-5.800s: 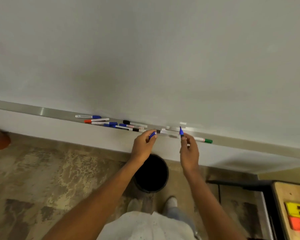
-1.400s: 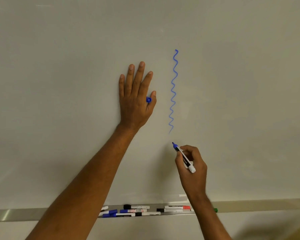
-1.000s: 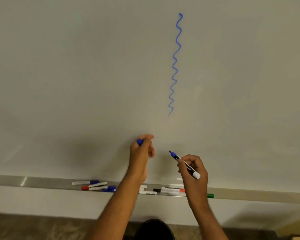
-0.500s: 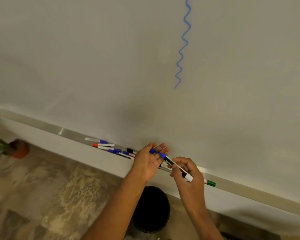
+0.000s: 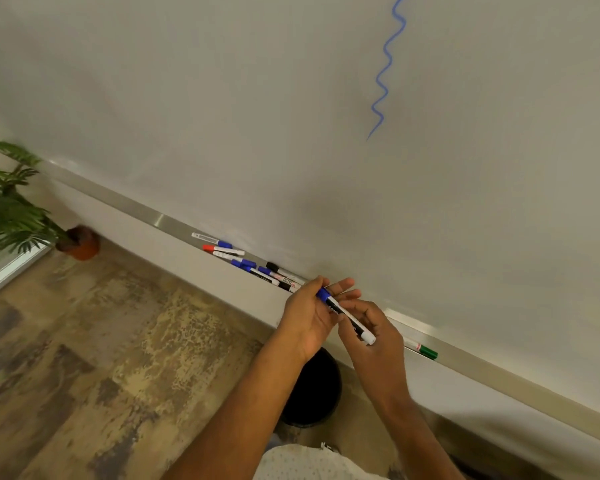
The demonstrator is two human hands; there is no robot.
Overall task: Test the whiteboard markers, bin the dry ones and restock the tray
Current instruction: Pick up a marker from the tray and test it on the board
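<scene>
the right hand (image 5: pixel 371 344) pinches the marker (image 5: pixel 346 316) at mid-barrel, thumb and fingers curled round it, with the white tail end sticking out past the knuckles. the left hand (image 5: pixel 309 317) holds the blue cap (image 5: pixel 323 294) between thumb and forefinger at the marker's tip end; its other fingers are spread and nearly straight. whether the cap is fully seated cannot be told. the marker lies tilted between the two hands, just in front of the tray (image 5: pixel 471 363) and above the bin (image 5: pixel 314 389).

handling, as judged: the marker is light, rigid and smooth. a two-finger pinch at mid-barrel is enough. the plastic barrel may slip if held near the tail, so keep the grip close to the cap while pressing. the cap is small and easy to drop; hold it by its sides and push along the barrel's axis until it stops. the felt tip is the only delicate part; do not press it sideways against the cap rim.

the squiggle (image 5: pixel 385 71) on the board (image 5: pixel 222 116), above the hands, is solid blue, which suggests this marker writes and belongs in the tray, not the bin. other markers (image 5: pixel 253 265) lie in the tray to the left of the left hand; a green marker (image 5: pixel 425 350) lies to the right of the right hand.
</scene>
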